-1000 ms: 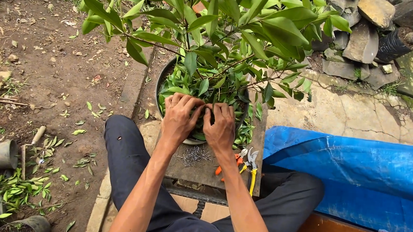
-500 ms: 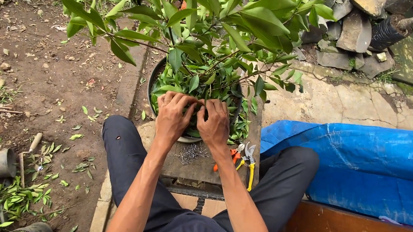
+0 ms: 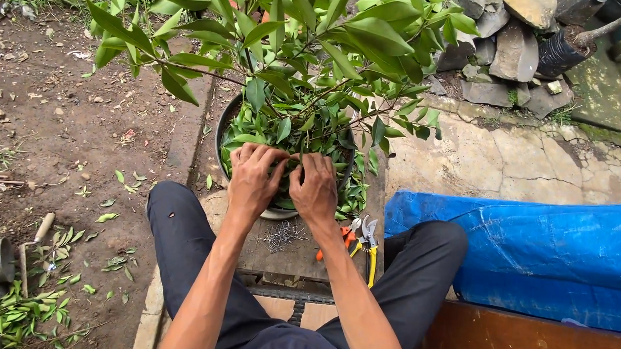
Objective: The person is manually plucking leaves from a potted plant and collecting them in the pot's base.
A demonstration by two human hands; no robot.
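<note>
Both hands at base of potted plant (image 3: 297,57), fingers curled among leaves. Left hand (image 3: 253,178), right hand (image 3: 314,188): grip contents hidden, cannot tell. Pruning shears (image 3: 366,238) near pot (image 3: 220,135).

The pot (image 3: 226,128) stands on a board (image 3: 297,257) between the person's knees, the plant (image 3: 297,57) rising from it. Both hands rest inside the pot, left hand (image 3: 252,178) beside right hand (image 3: 314,189). Nails (image 3: 283,234) and cutters (image 3: 368,237) lie on the board just before the pot. A tarp (image 3: 538,249) lies to the right, stones (image 3: 508,50) behind.

leafy branches (image 3: 290,42) overhead, pruners (image 3: 365,242) beside
</note>
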